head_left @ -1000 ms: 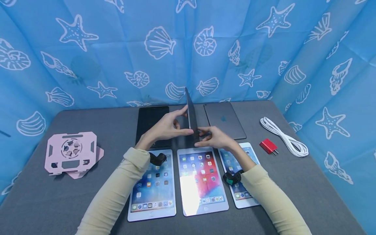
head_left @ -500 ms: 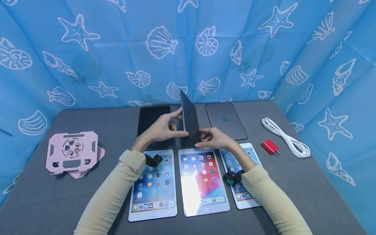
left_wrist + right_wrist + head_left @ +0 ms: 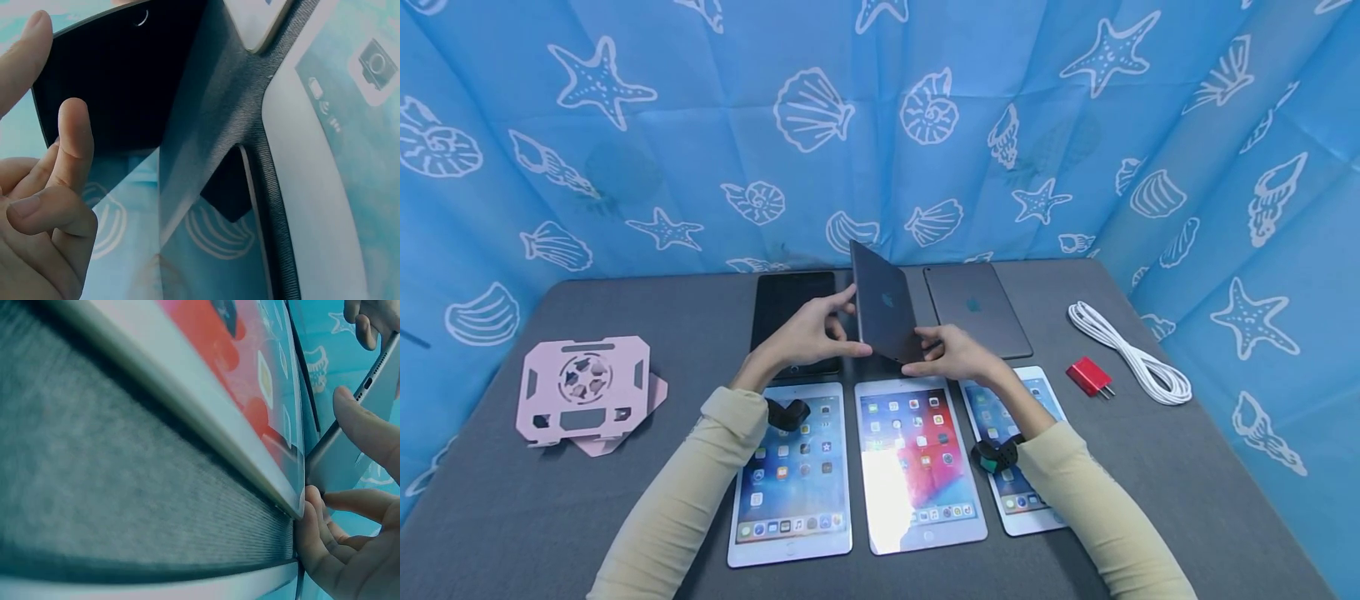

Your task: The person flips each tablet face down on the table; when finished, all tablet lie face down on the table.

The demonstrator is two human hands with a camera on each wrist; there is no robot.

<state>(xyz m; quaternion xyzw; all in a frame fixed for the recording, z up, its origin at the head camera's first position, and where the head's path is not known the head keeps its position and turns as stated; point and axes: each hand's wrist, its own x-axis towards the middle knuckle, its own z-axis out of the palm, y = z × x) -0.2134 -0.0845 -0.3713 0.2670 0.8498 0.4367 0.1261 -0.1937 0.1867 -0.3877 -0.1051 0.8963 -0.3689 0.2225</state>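
Note:
A dark grey tablet (image 3: 886,304) is tilted on edge at the back middle of the table, its logo side facing right and upward. In the left wrist view its black screen (image 3: 119,81) with a round home button shows on the underside. My left hand (image 3: 812,333) holds the raised left edge, thumb near the front corner and index finger farther back. My right hand (image 3: 951,352) grips the lower front right corner, the thumb (image 3: 359,422) along the port edge. Below it lies a black-screened tablet (image 3: 782,300), partly covered by my left hand.
Three white tablets with lit screens lie in front: left (image 3: 790,500), middle (image 3: 925,483) and right (image 3: 1030,508). A grey tablet (image 3: 981,312) lies face down at back right. Further out are a red plug (image 3: 1088,377), a white cable (image 3: 1127,354) and a pink stand (image 3: 583,387).
The dark grey tablet has tipped from nearly upright toward the left, so more of its back shows. My left hand has moved left and slightly down with it; my right hand stays nearly in place.

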